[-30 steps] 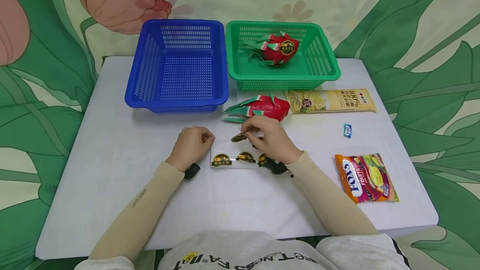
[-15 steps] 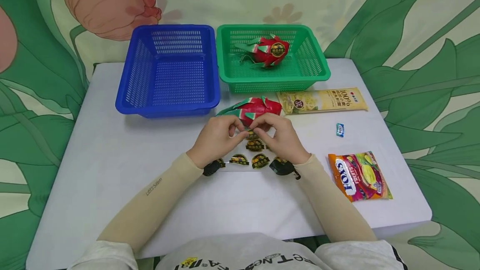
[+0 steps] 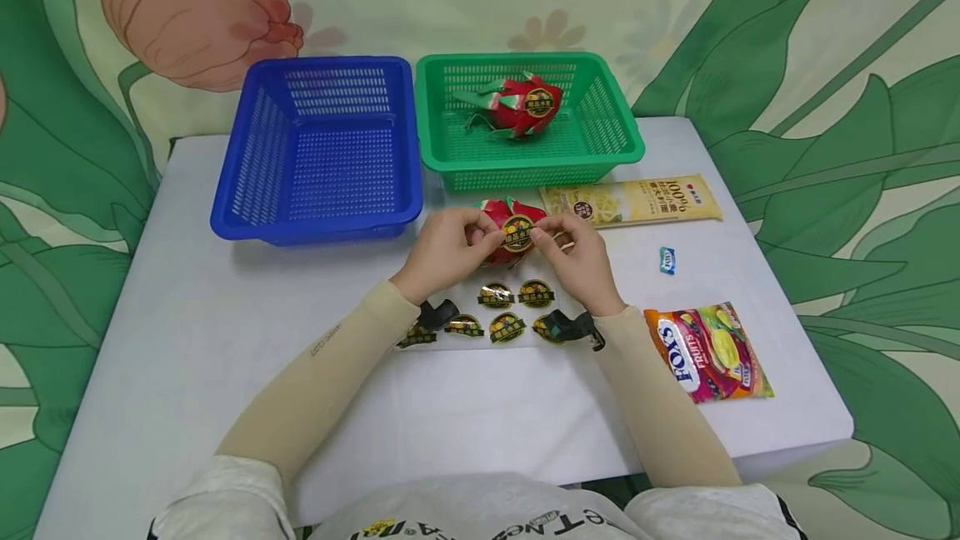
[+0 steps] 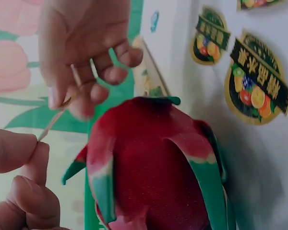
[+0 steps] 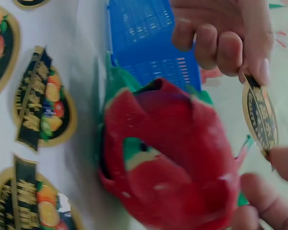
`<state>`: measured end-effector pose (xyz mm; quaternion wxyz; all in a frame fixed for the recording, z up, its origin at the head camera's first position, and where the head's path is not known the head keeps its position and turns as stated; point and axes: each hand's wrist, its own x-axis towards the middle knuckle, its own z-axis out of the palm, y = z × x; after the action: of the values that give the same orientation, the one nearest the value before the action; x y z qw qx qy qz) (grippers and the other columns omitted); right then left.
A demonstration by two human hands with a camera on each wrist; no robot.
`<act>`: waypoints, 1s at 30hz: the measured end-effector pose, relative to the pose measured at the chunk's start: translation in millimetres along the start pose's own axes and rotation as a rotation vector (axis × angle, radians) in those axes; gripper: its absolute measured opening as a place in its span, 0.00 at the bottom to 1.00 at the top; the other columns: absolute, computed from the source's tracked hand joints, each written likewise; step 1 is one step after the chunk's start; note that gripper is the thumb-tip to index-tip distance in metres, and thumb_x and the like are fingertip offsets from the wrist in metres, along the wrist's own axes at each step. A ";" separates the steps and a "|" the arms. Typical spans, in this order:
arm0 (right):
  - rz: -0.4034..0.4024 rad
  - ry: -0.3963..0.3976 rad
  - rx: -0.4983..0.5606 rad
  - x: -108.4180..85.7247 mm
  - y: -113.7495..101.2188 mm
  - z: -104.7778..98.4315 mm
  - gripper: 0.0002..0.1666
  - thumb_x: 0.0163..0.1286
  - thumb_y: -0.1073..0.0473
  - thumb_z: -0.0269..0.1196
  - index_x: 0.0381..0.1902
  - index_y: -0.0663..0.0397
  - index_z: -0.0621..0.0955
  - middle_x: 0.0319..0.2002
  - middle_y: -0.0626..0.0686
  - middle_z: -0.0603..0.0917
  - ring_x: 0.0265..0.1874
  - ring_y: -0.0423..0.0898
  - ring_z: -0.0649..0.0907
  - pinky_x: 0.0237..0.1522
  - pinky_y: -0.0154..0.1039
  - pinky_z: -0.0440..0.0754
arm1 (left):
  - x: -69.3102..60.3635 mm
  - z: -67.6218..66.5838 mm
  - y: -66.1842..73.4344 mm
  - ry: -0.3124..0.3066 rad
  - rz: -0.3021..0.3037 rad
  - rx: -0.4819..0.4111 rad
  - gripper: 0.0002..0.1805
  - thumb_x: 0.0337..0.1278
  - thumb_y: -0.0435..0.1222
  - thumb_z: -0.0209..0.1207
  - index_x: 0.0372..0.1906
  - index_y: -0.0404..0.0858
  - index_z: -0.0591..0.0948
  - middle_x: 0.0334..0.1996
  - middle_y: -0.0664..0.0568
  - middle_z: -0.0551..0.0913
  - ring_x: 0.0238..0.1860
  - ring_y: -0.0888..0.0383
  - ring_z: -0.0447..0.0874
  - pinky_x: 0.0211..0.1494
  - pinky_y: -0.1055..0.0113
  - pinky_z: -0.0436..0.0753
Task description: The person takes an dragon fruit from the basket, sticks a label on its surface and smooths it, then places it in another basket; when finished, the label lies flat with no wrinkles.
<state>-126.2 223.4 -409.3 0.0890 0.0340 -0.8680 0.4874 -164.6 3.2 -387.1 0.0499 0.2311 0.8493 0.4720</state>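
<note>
A round black-and-gold fruit sticker (image 3: 517,233) is stretched between both hands. My left hand (image 3: 450,247) pinches its left edge and my right hand (image 3: 581,261) pinches the right edge. Just behind and below it, a red dragon fruit (image 5: 168,167) with green-tipped scales lies on the table. In the right wrist view the sticker (image 5: 260,115) stands apart from the fruit's skin. A sheet of similar stickers (image 3: 536,293) lies flat in front of the fruit, partly covered by the wrist cameras.
A blue basket (image 3: 225,215) stands at back left. Next to it, a green basket (image 3: 540,165) contains another dragon fruit (image 3: 517,107) bearing a sticker. To the right lie a noodle packet (image 3: 637,201), a small wrapped candy (image 3: 667,261) and a Fox's candy bag (image 3: 708,352).
The right hand has lifted the sticker from above the sheet up to the dragon fruit. My left hand has come across from the left and taken hold of the sticker's other edge.
</note>
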 end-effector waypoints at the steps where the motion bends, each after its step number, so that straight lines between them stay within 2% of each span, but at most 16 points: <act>1: 0.021 -0.001 -0.004 0.6 2.5 0.5 0.14 0.76 0.54 0.65 0.48 0.60 0.85 0.44 0.59 0.85 0.34 0.42 0.78 0.38 0.29 0.75 | 1.9 0.9 -0.4 0.004 -0.008 0.007 0.08 0.69 0.40 0.65 0.34 0.41 0.86 0.21 0.55 0.75 0.20 0.61 0.67 0.27 0.70 0.66; 4: 0.041 0.000 0.011 2.2 7.9 2.1 0.13 0.76 0.55 0.65 0.41 0.62 0.85 0.38 0.57 0.85 0.31 0.41 0.77 0.36 0.30 0.73 | 6.4 2.6 -0.6 0.005 -0.037 0.057 0.08 0.69 0.41 0.65 0.34 0.42 0.86 0.20 0.57 0.75 0.18 0.62 0.66 0.25 0.70 0.65; 9: 0.028 0.024 0.028 3.6 12.6 4.0 0.14 0.74 0.54 0.67 0.34 0.60 0.86 0.30 0.51 0.82 0.27 0.42 0.75 0.33 0.31 0.71 | 11.7 4.0 1.0 -0.016 -0.067 0.150 0.09 0.68 0.43 0.63 0.33 0.44 0.86 0.14 0.58 0.70 0.14 0.64 0.61 0.21 0.70 0.58; 15: 0.012 0.033 0.014 4.4 17.5 4.7 0.14 0.72 0.54 0.69 0.31 0.59 0.87 0.28 0.55 0.84 0.26 0.41 0.75 0.31 0.31 0.71 | 15.1 6.3 4.5 -0.041 -0.077 0.219 0.11 0.68 0.45 0.63 0.32 0.44 0.87 0.11 0.59 0.66 0.14 0.64 0.59 0.19 0.71 0.54; 19: -0.006 0.041 -0.009 4.9 21.6 6.0 0.13 0.72 0.55 0.70 0.31 0.59 0.87 0.28 0.54 0.83 0.24 0.41 0.74 0.30 0.31 0.70 | 17.4 9.1 6.2 -0.041 -0.074 0.314 0.13 0.69 0.47 0.64 0.31 0.45 0.87 0.12 0.59 0.70 0.15 0.63 0.63 0.18 0.71 0.57; 24: -0.030 0.038 -0.036 5.8 26.8 7.3 0.12 0.72 0.56 0.70 0.30 0.58 0.86 0.27 0.52 0.81 0.23 0.42 0.73 0.28 0.31 0.69 | 19.7 12.5 8.1 -0.013 -0.058 0.462 0.15 0.67 0.50 0.65 0.26 0.47 0.84 0.19 0.58 0.80 0.20 0.60 0.74 0.19 0.69 0.68; 27: -0.029 0.038 -0.054 7.4 28.5 6.8 0.13 0.71 0.55 0.70 0.30 0.58 0.86 0.27 0.53 0.82 0.24 0.42 0.73 0.29 0.30 0.69 | 20.6 12.7 8.5 0.002 -0.058 0.503 0.17 0.66 0.51 0.65 0.24 0.47 0.82 0.21 0.57 0.82 0.22 0.59 0.77 0.19 0.66 0.71; 30: -0.016 0.039 -0.086 9.9 28.5 5.8 0.15 0.71 0.53 0.70 0.28 0.57 0.85 0.26 0.53 0.80 0.25 0.45 0.74 0.30 0.32 0.69 | 22.0 12.6 7.9 0.003 -0.063 0.502 0.20 0.66 0.53 0.65 0.22 0.47 0.79 0.19 0.57 0.81 0.21 0.59 0.77 0.19 0.66 0.70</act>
<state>-140.8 233.6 -434.3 0.1111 0.0279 -0.8859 0.4495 -177.6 26.2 -384.5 0.0044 0.2090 0.9468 0.2448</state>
